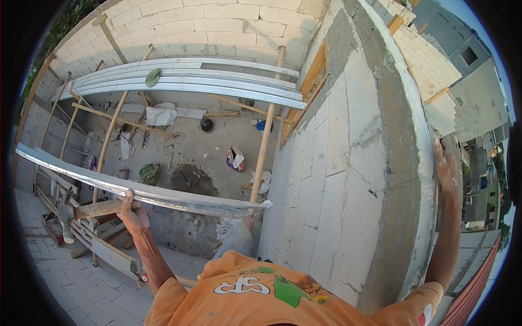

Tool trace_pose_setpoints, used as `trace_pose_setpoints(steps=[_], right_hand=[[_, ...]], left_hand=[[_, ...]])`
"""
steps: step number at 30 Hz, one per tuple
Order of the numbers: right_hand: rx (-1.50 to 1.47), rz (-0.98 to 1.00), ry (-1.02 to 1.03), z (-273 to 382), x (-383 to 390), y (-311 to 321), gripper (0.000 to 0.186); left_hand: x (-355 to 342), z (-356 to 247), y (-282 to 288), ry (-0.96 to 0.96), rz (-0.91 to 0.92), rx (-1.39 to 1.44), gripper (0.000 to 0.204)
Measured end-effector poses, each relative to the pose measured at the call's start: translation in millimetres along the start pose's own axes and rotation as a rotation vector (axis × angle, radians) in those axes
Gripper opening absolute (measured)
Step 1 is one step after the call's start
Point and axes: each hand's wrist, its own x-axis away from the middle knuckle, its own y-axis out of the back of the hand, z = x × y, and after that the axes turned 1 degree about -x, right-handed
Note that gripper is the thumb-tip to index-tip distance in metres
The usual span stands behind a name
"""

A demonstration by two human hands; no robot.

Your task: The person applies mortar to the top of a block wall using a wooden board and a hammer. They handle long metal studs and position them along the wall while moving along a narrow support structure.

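The hammer (98,209) is being held just beside the near rail (179,198) by the left hand (134,215), whose grip is being curled around the handle's end (whether the rail is also being pressed by the fingers cannot be told). The wall (410,179) is being flanked at its outer edge by the right hand (447,169), its grip being extended, with nothing visibly being grasped. Farther off, a cap (153,77) is being carried by stacked rails (217,81).
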Motion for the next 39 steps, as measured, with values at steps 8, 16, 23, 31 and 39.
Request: trace_pose_setpoints(steps=[8, 16, 23, 31, 39], right_hand=[[0.637, -0.153, 0.864, -13, -25, -45, 0.048], [0.631, -0.096, 0.786, -1, -17, -45, 0.041], [0.549, -0.001, 0.344, 28, -16, -48, 0.038], [0.323, 0.013, 0.000, 81, -14, -40, 0.075], [0.299, -0.001, 0.018, 80, -23, -45, 0.070]], left_hand=[[-31, -1, -40, -0.008, -0.033, -0.061, 0.023], [-55, 3, -74, -0.083, 0.050, -0.017, 0.027], [-49, 10, -98, -0.113, -0.005, -0.054, 0.028], [-79, 54, -144, -0.101, -0.024, -0.068, 0.029], [-120, 106, -196, -0.012, -0.036, -0.049, 0.021]])
